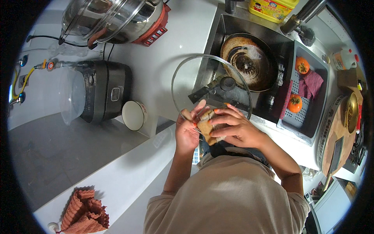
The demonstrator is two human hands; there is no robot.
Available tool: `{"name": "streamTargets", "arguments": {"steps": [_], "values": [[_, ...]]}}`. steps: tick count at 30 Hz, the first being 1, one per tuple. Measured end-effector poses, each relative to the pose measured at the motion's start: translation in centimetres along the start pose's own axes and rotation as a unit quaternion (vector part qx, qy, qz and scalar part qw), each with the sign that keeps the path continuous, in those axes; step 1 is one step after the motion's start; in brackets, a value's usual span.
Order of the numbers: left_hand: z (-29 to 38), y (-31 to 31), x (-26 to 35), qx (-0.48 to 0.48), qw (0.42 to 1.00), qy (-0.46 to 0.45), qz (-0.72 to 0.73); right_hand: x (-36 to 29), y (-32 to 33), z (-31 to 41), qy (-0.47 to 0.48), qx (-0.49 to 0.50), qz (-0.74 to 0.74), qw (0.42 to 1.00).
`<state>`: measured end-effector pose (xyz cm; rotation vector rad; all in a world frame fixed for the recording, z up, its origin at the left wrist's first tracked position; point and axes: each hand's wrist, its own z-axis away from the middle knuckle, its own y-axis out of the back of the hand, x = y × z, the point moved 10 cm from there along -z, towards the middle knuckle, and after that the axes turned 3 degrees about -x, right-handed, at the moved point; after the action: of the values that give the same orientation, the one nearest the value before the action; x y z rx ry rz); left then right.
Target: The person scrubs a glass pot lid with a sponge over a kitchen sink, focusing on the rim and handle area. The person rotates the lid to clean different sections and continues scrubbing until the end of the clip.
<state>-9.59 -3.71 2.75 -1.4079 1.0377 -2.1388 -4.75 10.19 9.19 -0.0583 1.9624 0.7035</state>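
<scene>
My left hand (188, 133) grips the near rim of a round, clear glass lid (187, 79). The lid is tilted up in front of me, overlapping the counter and the left part of the dark sink (212, 41). Its black knob (227, 84) faces up. In my right hand (239, 127) is a tan and whitish sponge (206, 128), pressed close to the lid's near rim and my left fingers. Whether it touches the glass is hard to tell. Beyond the lid, a wok-like pan (248, 65) with a brown-stained inside lies in the sink.
A grey drain basket (311, 117) over the sink's right side holds two persimmons (302, 65) and a red checked cloth (311, 83). Farther right are a round cutting board (330, 131) and a cleaver (336, 155). A rice cooker (109, 87), an enamel-like bowl (133, 115) and a steamer (122, 23) stand left.
</scene>
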Motion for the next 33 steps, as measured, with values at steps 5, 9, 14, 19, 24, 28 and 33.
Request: {"name": "streamTargets", "arguments": {"steps": [5, 9, 14, 19, 24, 28, 33], "values": [[0.6, 0.2, -0.2, 0.131, 0.988, 0.064, -0.052, 0.6, 1.9, 2.1, -0.004, 0.021, -0.023, 0.999], [0.2, 0.0, 0.1, 0.129, 0.988, 0.047, -0.069, 0.8, 2.0, 2.6, -0.012, 0.049, -0.019, 0.999], [-0.3, 0.4, -0.4, 0.094, 0.995, 0.028, -0.009, -1.0, -0.4, -0.2, -0.003, 0.033, 0.061, 0.998], [-0.5, 0.4, -0.3, 0.128, 0.991, 0.030, 0.008, -1.2, -1.7, -1.8, 0.000, 0.047, 0.068, 0.997], [-0.4, 0.8, -0.2, 0.108, 0.994, 0.020, 0.011, -1.0, -0.9, 0.2, 0.028, 0.030, 0.069, 0.997], [0.2, 1.5, -0.2, 0.190, 0.980, 0.046, -0.031, -1.1, -0.8, 0.9, 0.017, 0.016, 0.061, 0.998], [0.2, 2.9, -0.9, 0.165, 0.985, 0.037, 0.023, -1.9, -1.6, -2.0, 0.021, -0.001, 0.070, 0.997]]}}
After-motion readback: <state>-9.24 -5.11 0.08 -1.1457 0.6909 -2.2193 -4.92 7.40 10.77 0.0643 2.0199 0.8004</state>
